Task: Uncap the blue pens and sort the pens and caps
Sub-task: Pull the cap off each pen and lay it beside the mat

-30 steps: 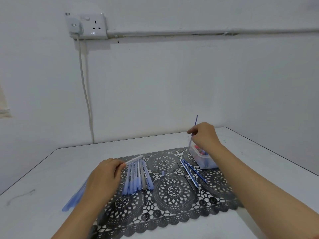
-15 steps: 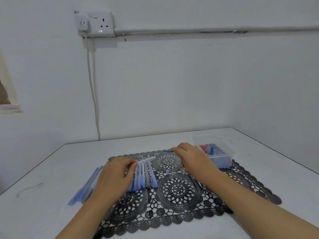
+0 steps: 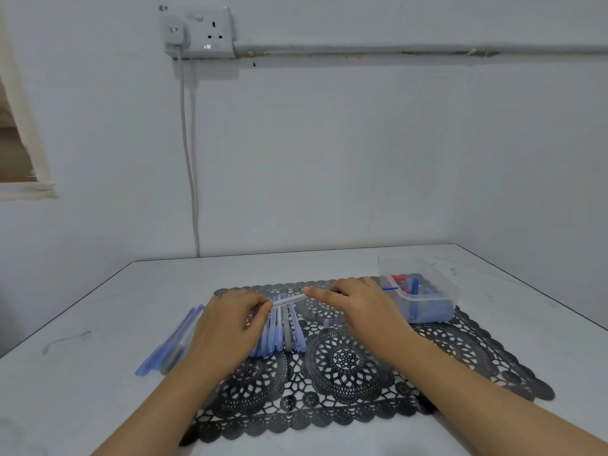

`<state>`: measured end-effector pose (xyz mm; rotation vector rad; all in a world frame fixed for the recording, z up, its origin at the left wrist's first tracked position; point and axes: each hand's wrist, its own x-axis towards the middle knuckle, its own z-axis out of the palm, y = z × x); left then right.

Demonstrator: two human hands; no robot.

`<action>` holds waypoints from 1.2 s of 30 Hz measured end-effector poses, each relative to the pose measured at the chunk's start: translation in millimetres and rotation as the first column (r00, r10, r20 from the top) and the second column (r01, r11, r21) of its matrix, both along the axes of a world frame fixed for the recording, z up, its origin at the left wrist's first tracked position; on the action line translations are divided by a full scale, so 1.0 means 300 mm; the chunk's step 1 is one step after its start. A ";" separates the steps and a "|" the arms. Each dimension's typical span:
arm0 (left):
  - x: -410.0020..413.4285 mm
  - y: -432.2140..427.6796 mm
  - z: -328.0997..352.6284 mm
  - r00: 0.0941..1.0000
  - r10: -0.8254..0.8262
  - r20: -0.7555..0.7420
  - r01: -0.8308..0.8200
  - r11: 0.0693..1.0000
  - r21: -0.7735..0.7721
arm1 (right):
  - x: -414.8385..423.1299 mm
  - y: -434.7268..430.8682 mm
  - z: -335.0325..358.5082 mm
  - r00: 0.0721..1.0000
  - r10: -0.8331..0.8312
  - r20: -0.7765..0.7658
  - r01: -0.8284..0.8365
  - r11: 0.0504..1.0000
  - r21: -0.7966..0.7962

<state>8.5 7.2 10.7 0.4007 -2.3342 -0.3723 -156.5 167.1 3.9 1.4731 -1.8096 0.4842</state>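
Since the frame before, the right hand (image 3: 358, 306) had slid in until its fingertips (image 3: 312, 292) met the free end of the pen (image 3: 287, 301). I saw that pen held just above the lace mat (image 3: 460, 357), long axis running left to right between both hands, the left hand (image 3: 227, 324) curled round its other end. Whether the right fingers already pinched that end, I couldn't tell; it looked likely.
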 end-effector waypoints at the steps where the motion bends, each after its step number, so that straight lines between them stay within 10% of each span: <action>1: -0.001 0.001 0.000 1.000 -0.002 0.001 0.002 1.000 -0.004 | 0.001 -0.003 -0.002 1.000 -0.001 0.000 0.001 1.000 -0.005; 36: -0.006 -0.016 -0.007 0.998 -0.049 -0.024 0.048 0.997 -0.060 | 0.005 -0.014 -0.004 0.999 -0.045 0.024 0.046 0.996 -0.076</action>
